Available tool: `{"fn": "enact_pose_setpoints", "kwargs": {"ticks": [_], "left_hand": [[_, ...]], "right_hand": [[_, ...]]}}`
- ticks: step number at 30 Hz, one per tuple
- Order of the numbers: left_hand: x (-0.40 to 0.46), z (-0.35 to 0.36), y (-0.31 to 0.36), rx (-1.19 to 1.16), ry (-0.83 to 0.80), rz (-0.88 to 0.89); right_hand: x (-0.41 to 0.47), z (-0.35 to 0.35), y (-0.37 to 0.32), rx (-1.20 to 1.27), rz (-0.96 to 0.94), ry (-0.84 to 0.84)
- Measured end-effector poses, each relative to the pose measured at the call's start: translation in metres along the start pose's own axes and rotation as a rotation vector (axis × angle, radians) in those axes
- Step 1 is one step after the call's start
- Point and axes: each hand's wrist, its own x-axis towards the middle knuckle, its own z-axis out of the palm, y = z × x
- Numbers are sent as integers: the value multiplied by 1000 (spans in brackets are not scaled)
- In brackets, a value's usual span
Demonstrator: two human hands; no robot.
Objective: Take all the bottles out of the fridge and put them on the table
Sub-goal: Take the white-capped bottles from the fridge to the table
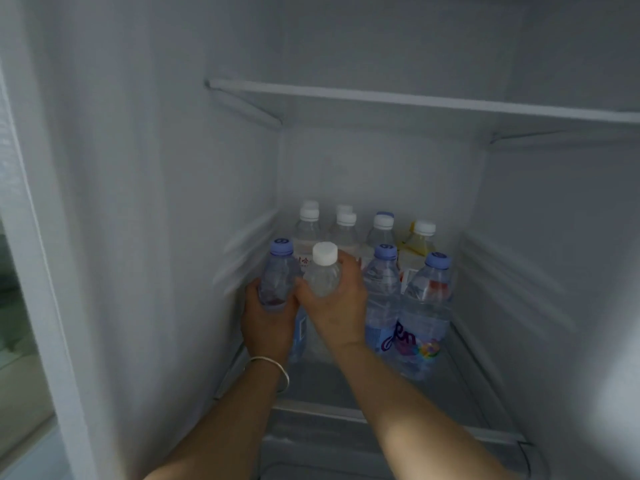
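From the head view, both arms reach into the fridge (pixel 145 237), down to the shelf (pixel 460 351) where the bottles stand. The left hand (pixel 268 323) is curled round the body of a blue-capped bottle (pixel 278 275) at the near left of the group, close to the left wall; its fingers wrap the lower body from the left and from below, and the cap stands clear above the hand. A silver bangle (pixel 273 368) sits on that wrist. The right hand (pixel 337 303) grips a white-capped bottle (pixel 323 271) just right of the first one — thumb on the bottle's left side, fingers round its far right, the cap and shoulder showing above the hand. The two held bottles are just beside each other, upright or nearly so; whether either has left the shelf cannot be told. To the right, two more blue-capped bottles stand on the shelf: one (pixel 382 289) just beside the right hand, and a nearer one (pixel 424 317) with a purple and flowered label. Behind them, towards the far wall, a row of white-capped bottles (pixel 308 225) stands, with a yellow bottle (pixel 417 242) at its right end. A bare upper shelf (pixel 415 102) crosses above. The picture is somewhat blurred, so labels are hard to read.
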Motion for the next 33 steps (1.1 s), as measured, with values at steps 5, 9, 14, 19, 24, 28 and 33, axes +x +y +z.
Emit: {"fn": "enact_pose_setpoints", "kwargs": {"ticks": [5, 9, 14, 19, 24, 28, 33], "left_hand": [[-14, -9, 23, -82, 46, 24], [-36, -24, 65, -74, -17, 90], [-89, -67, 108, -113, -217, 97], [-165, -127, 112, -145, -445, 36], [-259, -181, 118, -114, -679, -21], [-335, -208, 131, -114, -818, -67], [-442, -229, 166, -159, -1029, -69]], "right_hand": [[-8, -11, -24, 37, -45, 42], [-12, -44, -65, -3, -33, 49], [-56, -100, -128, -102, 7, 213], [-144, -157, -186, -239, 189, 318], [-229, -218, -244, -377, 327, 389], [-295, -274, -290, -484, 375, 465], [-377, -352, -336, -615, 450, 607]]}}
